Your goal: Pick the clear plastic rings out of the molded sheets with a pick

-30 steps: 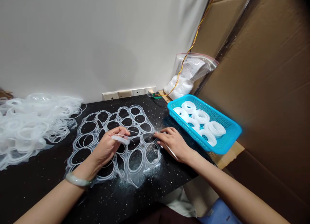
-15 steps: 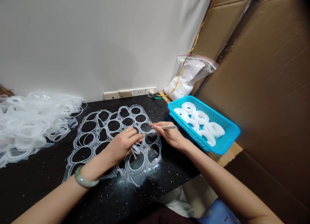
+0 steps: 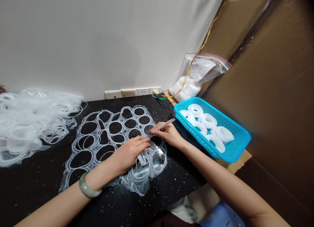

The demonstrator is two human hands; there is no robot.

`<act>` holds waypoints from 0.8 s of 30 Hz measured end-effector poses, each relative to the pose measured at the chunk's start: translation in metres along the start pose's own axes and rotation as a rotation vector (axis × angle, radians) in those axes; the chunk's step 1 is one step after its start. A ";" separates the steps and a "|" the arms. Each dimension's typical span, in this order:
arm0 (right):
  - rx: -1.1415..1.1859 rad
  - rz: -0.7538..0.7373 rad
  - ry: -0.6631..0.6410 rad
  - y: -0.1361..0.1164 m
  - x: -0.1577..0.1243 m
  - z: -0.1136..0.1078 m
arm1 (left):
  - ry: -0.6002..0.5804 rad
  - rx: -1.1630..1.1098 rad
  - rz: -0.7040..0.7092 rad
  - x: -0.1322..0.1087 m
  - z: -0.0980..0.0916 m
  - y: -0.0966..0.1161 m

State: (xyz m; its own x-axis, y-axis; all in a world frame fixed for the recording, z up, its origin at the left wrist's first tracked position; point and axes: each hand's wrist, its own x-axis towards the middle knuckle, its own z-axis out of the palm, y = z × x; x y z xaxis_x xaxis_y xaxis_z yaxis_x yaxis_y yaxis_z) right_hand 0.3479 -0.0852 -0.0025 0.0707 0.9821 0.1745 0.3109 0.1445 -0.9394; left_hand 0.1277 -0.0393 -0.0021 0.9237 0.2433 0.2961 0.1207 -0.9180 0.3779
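We saw the left hand (image 3: pixel 129 153) pressed open on a clear plastic sheet (image 3: pixel 122 120) cut with rings, mid-way along the black speckled counter (image 3: pixel 41 184); the right hand (image 3: pixel 168 134) grasped a slim pale tool (image 3: pixel 163 124), near the blue basket (image 3: pixel 186 101) by the counter's right edge, below the white wall (image 3: pixel 73 40).

On the surface (image 3: pixel 171 191), a heap of loose plastic rings (image 3: pixel 29 122) lies left of the perforated plastic sheet (image 3: pixel 122 120), and a basket (image 3: pixel 196 132) of coiled rings (image 3: pixel 208 120) sits right of it. Wall sockets (image 3: pixel 132 93) run behind the sheet. The left hand (image 3: pixel 129 153) rests on the sheet, with the right hand (image 3: pixel 169 135) and its thin tool (image 3: pixel 163 124) over the sheet's right edge.
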 end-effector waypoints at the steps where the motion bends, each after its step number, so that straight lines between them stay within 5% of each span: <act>1: 0.025 0.020 -0.015 0.000 0.000 0.001 | 0.003 0.001 0.003 0.000 0.000 0.000; 10: 0.017 0.016 -0.032 0.007 -0.001 0.003 | 0.015 0.039 0.013 0.000 0.000 0.001; 24: -0.302 -0.261 -0.038 0.003 -0.007 0.006 | 0.031 -0.068 -0.014 0.005 0.001 0.002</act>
State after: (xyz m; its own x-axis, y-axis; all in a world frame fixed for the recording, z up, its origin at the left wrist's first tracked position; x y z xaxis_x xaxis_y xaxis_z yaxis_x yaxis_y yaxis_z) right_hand 0.3429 -0.0914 -0.0079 -0.0808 0.9216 0.3797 0.5792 0.3535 -0.7346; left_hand 0.1325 -0.0403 -0.0008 0.9103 0.2663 0.3169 0.1074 -0.8913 0.4406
